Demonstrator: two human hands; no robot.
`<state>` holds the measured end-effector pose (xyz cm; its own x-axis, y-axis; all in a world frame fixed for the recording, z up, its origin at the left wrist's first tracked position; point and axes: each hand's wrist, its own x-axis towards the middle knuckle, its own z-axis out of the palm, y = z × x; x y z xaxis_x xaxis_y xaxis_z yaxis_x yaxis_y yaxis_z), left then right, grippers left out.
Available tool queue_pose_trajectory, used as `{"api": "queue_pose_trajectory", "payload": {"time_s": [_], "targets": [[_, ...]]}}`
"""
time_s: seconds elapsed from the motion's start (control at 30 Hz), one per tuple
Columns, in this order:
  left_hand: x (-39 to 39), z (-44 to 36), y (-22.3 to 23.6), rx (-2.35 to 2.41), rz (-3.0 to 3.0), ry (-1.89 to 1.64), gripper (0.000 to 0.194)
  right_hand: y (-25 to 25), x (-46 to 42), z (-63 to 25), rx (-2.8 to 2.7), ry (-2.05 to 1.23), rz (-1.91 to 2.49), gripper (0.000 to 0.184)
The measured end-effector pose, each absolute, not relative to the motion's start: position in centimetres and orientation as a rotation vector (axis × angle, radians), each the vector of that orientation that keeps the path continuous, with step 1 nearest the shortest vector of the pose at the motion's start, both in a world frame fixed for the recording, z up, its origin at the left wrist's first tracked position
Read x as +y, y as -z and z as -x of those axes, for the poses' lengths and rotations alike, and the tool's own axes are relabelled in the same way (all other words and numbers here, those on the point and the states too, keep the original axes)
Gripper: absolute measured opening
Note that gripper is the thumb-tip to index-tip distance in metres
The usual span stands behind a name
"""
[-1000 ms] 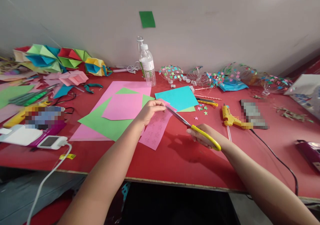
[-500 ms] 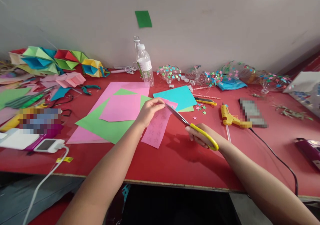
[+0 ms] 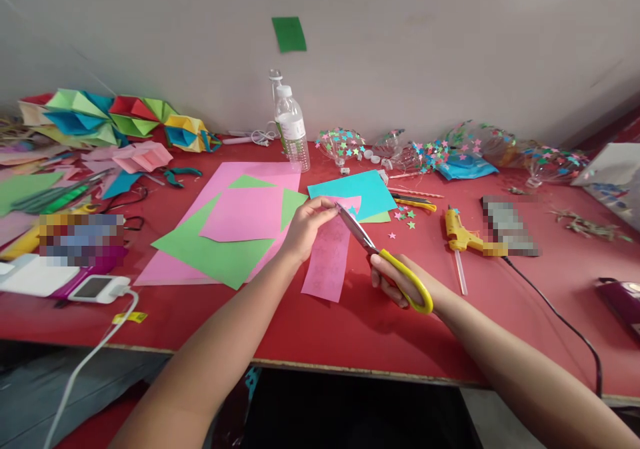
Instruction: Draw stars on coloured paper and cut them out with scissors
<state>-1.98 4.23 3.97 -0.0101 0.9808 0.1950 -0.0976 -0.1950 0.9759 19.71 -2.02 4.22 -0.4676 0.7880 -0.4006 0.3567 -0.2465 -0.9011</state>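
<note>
In my right hand is a pair of scissors with yellow handles, its blades pointing up and left. My left hand pinches the upper part of a pink paper strip marked with drawn stars. The blade tips meet the paper right beside my left fingertips; whether they are cutting it there is too small to tell. A blue sheet lies behind the strip. Left of my left hand, a pink sheet rests on a green one. Small paper stars are scattered right of the blades.
A yellow glue gun with a black cord lies right of my hands, near a pixelated dark object. Plastic bottles stand at the back. Star-covered clear plastic pieces line the wall. A white cable hangs over the front edge at left.
The strip and my left hand have shifted slightly right, and the strip now hangs straighter. The scissors stay at its upper edge, their handles a little lower and left.
</note>
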Motion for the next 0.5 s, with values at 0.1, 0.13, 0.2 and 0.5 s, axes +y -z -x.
{"api": "queue_pose_trajectory", "payload": {"time_s": [0.1, 0.13, 0.2, 0.5], "targets": [[4.14, 1.75, -3.83, 1.022, -1.252, -1.405, 0.015, -4.2, -2.29, -19.39, -1.641, -1.769, 1.387, 0.059], [4.12, 1.68, -3.79, 1.019, -1.246, -1.407, 0.015, -4.23, -2.35, -19.31, -1.637, -1.765, 1.397, 0.059], [4.07, 1.58, -3.7, 1.014, -1.237, -1.412, 0.015, -4.3, -2.41, -19.22, -1.636, -1.759, 1.424, 0.059], [4.0, 1.39, -3.28, 1.01, -1.213, -1.414, 0.012, -4.44, -2.73, -18.73, -1.632, -1.703, 1.475, 0.057]]}}
